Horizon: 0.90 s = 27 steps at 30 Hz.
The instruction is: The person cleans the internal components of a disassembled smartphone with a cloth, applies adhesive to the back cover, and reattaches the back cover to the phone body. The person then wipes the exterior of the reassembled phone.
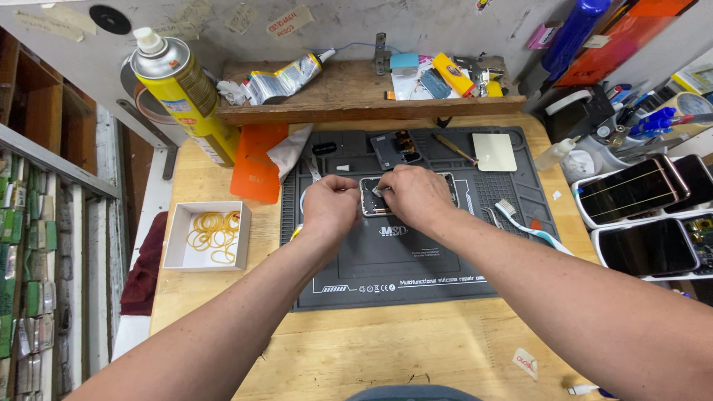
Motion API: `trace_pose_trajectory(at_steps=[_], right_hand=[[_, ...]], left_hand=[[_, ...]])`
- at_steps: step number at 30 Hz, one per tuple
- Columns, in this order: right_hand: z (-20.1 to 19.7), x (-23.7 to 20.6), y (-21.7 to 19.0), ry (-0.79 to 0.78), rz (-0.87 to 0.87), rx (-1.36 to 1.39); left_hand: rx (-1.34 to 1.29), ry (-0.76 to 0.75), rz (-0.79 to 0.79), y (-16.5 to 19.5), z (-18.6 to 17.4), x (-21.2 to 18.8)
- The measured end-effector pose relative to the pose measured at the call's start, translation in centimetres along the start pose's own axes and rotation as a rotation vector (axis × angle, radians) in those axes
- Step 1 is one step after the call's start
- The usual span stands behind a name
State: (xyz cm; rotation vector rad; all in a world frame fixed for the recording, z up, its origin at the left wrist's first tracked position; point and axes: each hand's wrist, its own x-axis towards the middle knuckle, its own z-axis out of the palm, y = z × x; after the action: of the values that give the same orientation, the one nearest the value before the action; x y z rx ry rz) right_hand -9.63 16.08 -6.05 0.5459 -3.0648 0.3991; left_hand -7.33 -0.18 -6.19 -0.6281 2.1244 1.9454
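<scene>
Between the two sets of fingers, at the middle of the dark grey silicone repair mat (416, 260), lies an opened phone chassis (369, 199), its frame showing pale at the left edge. The right hand (416, 194) arches over it, fingers (386, 186) curled and pinched on what looks like a small pale scrap or wipe pressed to the chassis; what exactly they hold is too small to tell. The left hand (330, 204) sits just beside, fingers bent and closed against the frame's left edge, seemingly steadying it.

For work this fine, the steadying hand would do best to keep the frame flat on the mat while the other moves in short, light strokes, so no loose part skids off.

Outward from there: a white and teal toothbrush (523, 221) lies to the right on the mat, a pale square plate (495, 152) and a dark phone part (388, 148) farther back. Off the mat on the wooden tabletop (371, 349), a white box of yellow rubber bands (208, 234) stands to the left, an orange card (256, 167) and a yellow spray can (182, 93) behind it. Several phones (639, 189) rest in trays at the right.
</scene>
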Motion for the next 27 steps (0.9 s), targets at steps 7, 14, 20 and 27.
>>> trace_pose_trajectory(at_steps=[7, 14, 20, 27], right_hand=[[-3.2, -2.4, 1.2, 0.168, 0.149, 0.103], [-4.4, -4.8, 4.3, 0.188, 0.429, 0.766], [-4.6, -5.6, 6.2, -0.015, 0.761, 1.489], [-2.5, -2.9, 3.5, 0.004, 0.504, 0.976]], left_hand=[[0.06, -0.034, -0.034, 1.0, 0.0, -1.4], [0.066, -0.132, -0.037, 1.7, 0.2, -1.8], [-0.007, -0.121, -0.097, 1.6, 0.0, -2.0], [-0.061, -0.135, -0.128, 0.4, -0.7, -2.7]])
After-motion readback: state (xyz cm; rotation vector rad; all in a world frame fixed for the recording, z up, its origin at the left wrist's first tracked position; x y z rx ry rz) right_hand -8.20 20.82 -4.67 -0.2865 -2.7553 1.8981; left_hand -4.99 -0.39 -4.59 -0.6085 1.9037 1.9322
